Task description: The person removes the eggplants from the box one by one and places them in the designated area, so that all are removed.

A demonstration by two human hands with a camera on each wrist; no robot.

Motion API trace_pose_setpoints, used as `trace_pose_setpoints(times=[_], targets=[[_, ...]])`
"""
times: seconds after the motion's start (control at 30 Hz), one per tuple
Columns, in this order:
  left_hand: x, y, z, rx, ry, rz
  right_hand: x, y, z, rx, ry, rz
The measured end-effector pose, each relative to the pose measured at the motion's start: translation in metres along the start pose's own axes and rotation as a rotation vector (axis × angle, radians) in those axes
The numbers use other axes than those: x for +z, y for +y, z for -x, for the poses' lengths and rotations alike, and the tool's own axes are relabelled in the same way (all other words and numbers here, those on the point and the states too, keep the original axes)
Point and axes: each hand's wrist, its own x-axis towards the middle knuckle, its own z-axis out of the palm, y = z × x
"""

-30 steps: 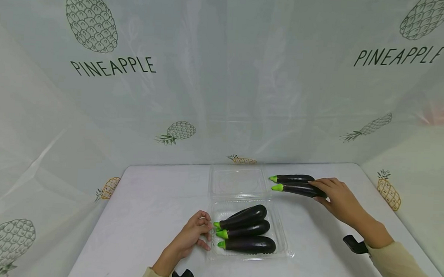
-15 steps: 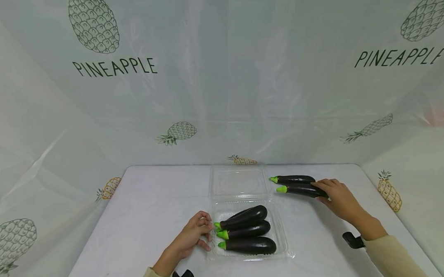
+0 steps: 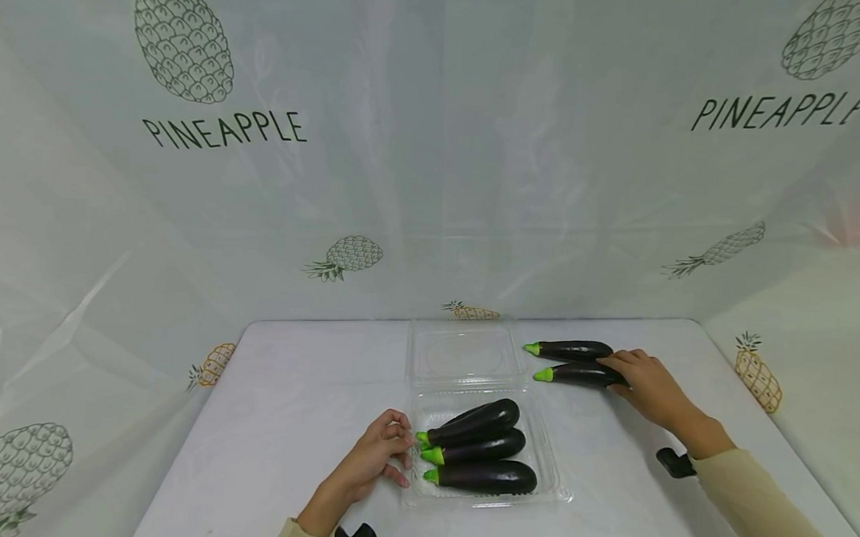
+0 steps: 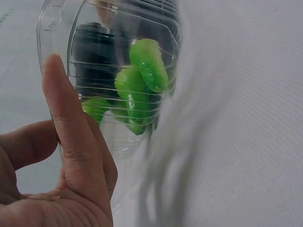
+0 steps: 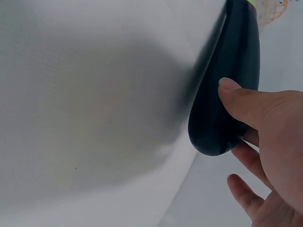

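Left hand: the left hand (image 3: 375,454) rests on the white table (image 3: 287,406) at the near left, fingers curled against the left wall of the clear plastic clamshell box (image 3: 552,474); the left wrist view shows thumb and a finger (image 4: 71,127) at the box's rim, apparently pinching it.
Clamshell box: open, near the middle of the table; its lid (image 3: 462,352) lies flat on the far side, hinged to the tray.
Eggplants in box: three dark purple eggplants (image 3: 483,445) lie side by side in the tray, touching, green caps pointing left toward the left hand; through the plastic the caps (image 4: 137,85) show just beyond the fingers.
Far eggplant: a loose eggplant (image 3: 569,350) lies on the table right of the lid, green cap to the left, not held.
Held eggplant: a second loose eggplant (image 3: 580,374) lies just near of the first, almost parallel, cap to the left, right of the box and far of its tray; its blunt end is in the right hand.
Right hand: the right hand (image 3: 648,386) grasps the blunt right end of that eggplant; the right wrist view shows the thumb (image 5: 246,106) pressed on the dark skin and the other fingers wrapped under it.
Backdrop: pale sheeting printed with pineapples and the word PINEAPPLE (image 3: 223,127) rises behind the table and on both sides.
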Motion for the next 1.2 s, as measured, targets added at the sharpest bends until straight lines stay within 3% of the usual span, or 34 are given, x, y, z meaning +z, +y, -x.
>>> trace_pose_setpoints(times=[0.33,0.57,1.0,1.2], targets=[[0.0,0.001,0.0,-0.002,0.001,0.003,0.008,0.003,0.0,0.01,-0.005,0.024],[0.001,0.001,0.0,-0.007,0.006,0.003,0.001,-0.009,0.002,0.002,0.037,0.041],[0.001,0.001,0.001,-0.002,0.015,0.0,-0.027,-0.086,-0.007,-0.206,0.169,0.026],[0.001,0.002,0.001,-0.009,0.011,0.005,-0.035,-0.124,-0.013,-0.292,0.167,-0.005]])
